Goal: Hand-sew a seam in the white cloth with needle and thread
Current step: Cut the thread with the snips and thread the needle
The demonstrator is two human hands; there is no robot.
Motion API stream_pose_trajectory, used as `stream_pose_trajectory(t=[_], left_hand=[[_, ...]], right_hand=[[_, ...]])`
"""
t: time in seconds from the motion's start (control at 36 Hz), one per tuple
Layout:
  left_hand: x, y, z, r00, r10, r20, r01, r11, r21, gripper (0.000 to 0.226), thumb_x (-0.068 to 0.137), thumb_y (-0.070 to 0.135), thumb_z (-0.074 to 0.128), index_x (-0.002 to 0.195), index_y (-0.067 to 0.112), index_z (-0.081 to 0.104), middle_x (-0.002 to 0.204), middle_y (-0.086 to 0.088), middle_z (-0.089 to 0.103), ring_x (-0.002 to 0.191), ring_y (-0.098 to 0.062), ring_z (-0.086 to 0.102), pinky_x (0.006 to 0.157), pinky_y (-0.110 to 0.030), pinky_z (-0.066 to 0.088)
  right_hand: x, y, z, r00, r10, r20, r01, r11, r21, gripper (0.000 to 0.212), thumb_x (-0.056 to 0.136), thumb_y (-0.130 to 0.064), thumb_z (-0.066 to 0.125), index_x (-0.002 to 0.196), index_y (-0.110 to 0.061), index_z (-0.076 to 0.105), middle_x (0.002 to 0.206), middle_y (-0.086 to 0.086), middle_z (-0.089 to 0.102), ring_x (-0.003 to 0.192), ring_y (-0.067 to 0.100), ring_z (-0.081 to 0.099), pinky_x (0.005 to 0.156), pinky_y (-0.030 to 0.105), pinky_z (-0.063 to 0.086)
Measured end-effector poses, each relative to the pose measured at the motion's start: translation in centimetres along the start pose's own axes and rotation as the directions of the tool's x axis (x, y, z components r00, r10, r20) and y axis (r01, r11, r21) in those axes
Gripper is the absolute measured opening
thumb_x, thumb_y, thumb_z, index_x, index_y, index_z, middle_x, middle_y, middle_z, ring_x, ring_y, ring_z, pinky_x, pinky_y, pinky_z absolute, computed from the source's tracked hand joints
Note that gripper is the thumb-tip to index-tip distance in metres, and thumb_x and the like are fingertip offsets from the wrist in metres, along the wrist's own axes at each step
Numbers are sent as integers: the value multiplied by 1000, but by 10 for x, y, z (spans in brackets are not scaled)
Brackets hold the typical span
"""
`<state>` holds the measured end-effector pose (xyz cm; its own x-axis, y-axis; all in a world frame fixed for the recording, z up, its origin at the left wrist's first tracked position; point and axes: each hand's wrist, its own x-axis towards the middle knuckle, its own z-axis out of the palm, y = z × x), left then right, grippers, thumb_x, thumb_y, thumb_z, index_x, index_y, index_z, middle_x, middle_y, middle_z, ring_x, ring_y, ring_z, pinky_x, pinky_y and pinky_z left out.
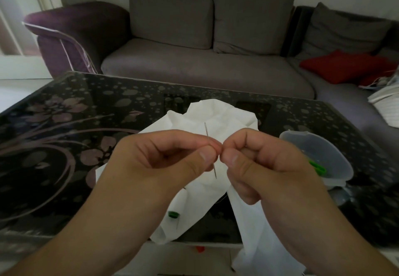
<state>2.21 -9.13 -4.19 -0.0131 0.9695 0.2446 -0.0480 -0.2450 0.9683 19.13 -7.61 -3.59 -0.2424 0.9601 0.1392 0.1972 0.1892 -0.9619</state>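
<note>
Two bare hands meet above the near half of a dark glass table printed with pale flowers. The left hand pinches a thin metal needle between thumb and forefinger, the other fingers curled in; the needle stands nearly upright, one end showing above the fingertips and the other below. The right hand has its thumb and forefinger pressed together just beside the needle, as if pinching something very fine, though no thread can be made out there; its lower fingers curl around a fold of the white cloth.

That cloth lies crumpled across the middle of the table, reaching toward the far edge, and one length of it hangs from the right hand over the near edge. A small green-topped object, perhaps a thread spool, rests by the cloth close to the near edge. Toward the right edge sits a translucent plastic container with something bright green inside. Beyond the far edge stands a grey sofa with a red cushion.
</note>
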Motion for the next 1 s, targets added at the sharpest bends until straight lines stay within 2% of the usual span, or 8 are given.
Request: stream_pose_trajectory(t=[0.22,0.36,0.5,0.56,0.61,0.81,0.89,1.0], left_hand=[[1,-2,0,1000,-7,-24,8,998,57,19,69,29,72,83,30,84,78,4,80,76,-10,78,71,-9,56],[0,-3,-2,1000,-14,-14,15,999,45,18,69,29,73,82,28,85,80,-1,80,77,-17,78,76,-16,59],[-3,2,-2,1000,-3,15,2,997,75,15,72,24,72,80,22,85,77,-2,80,70,-17,77,69,-18,60],[-4,3,-1,999,8,43,-12,996,87,14,74,24,72,80,23,84,78,-1,80,72,-18,77,70,-21,61],[-5,3,0,998,7,63,-13,995,96,15,73,26,71,80,24,84,78,0,80,73,-18,77,71,-22,61],[-7,4,4,996,7,92,-13,998,66,18,70,29,71,82,24,83,78,-1,80,74,-20,77,69,-25,62],[-7,5,4,996,19,82,-25,997,71,18,70,29,71,83,24,84,76,0,79,73,-20,77,68,-24,62],[-8,5,6,996,38,75,-44,996,78,19,70,29,72,83,24,84,75,1,79,72,-20,77,68,-24,62]], right_hand=[[-3,-2,-2,1000,7,-7,-7,1000,-25,13,85,-31,63,80,-26,73,49,-9,52,46,3,44,50,12,39],[-4,-4,-4,994,-36,-103,31,998,-47,11,81,-32,64,78,-28,74,49,-6,51,46,5,43,50,14,40],[-7,-8,-5,987,-81,-139,77,997,-31,7,76,-34,70,78,-30,75,49,-5,53,46,5,43,50,17,41],[-8,-10,-4,986,-98,-133,99,995,-1,18,68,-44,72,79,-30,76,49,-4,52,46,6,42,49,19,39],[-9,-11,-2,987,-97,-128,102,994,28,28,65,-50,64,79,-30,76,49,-4,52,46,7,41,49,19,38],[-11,-14,-1,987,-105,-118,115,990,81,20,71,-41,65,78,-26,77,48,-6,51,45,9,38,47,22,36],[-12,-14,-2,984,-127,-122,137,987,81,11,81,-36,79,78,-26,77,48,-6,50,45,10,36,47,25,35],[-13,-14,-3,976,-171,-134,176,984,23,9,85,-33,73,79,-26,76,48,-5,53,45,7,39,46,22,37]])
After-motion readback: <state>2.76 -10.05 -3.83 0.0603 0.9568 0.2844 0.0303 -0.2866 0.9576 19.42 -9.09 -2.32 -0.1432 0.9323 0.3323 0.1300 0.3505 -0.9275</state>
